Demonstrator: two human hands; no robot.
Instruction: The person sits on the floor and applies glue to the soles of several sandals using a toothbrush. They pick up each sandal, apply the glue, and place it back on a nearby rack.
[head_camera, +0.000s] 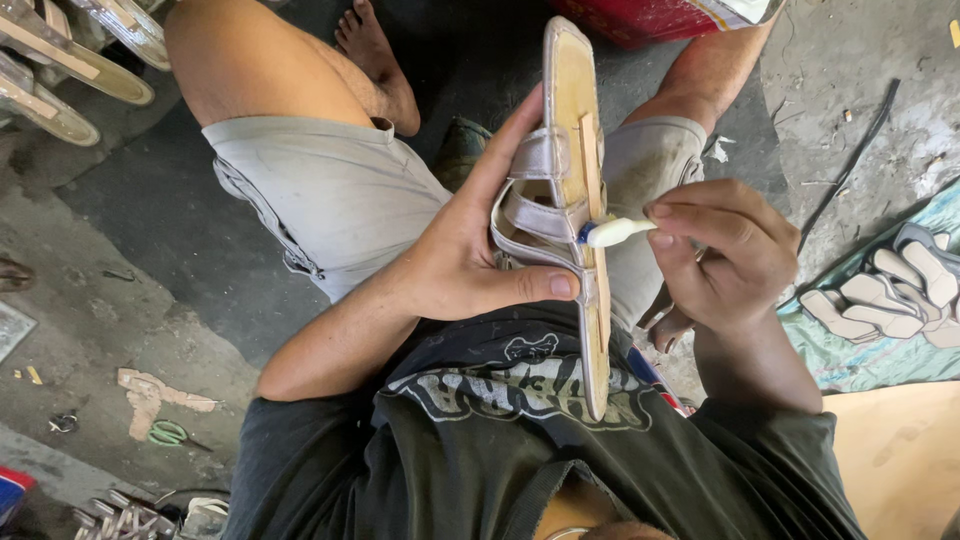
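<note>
Left hand (455, 265) grips silvery strapped sandal with tan sole (570, 190) on edge above lap | right hand (725, 255) fingers pinch small white brush (615, 232) against sole edge | pale cut soles (890, 290) on floor at right

- Sandal (578, 190): pale lilac straps, tan-yellow sole.
- Brush (612, 232): white handle, blue tip.
- Shorts (330, 190): light grey.
- T-shirt (500, 440): black, faded grey print.
- Cloth (870, 350): teal.
- Floor (150, 250): dark grey.

A stained, cracked concrete floor (150, 250) carries green-handled scissors (168, 433) near its lower left edge, pale sandals (70, 60) stacked at the top left corner, a teal cloth (860, 360) bearing cut sole pieces (890, 295) at the right edge, and a dark cord (850, 160) beside it.
</note>
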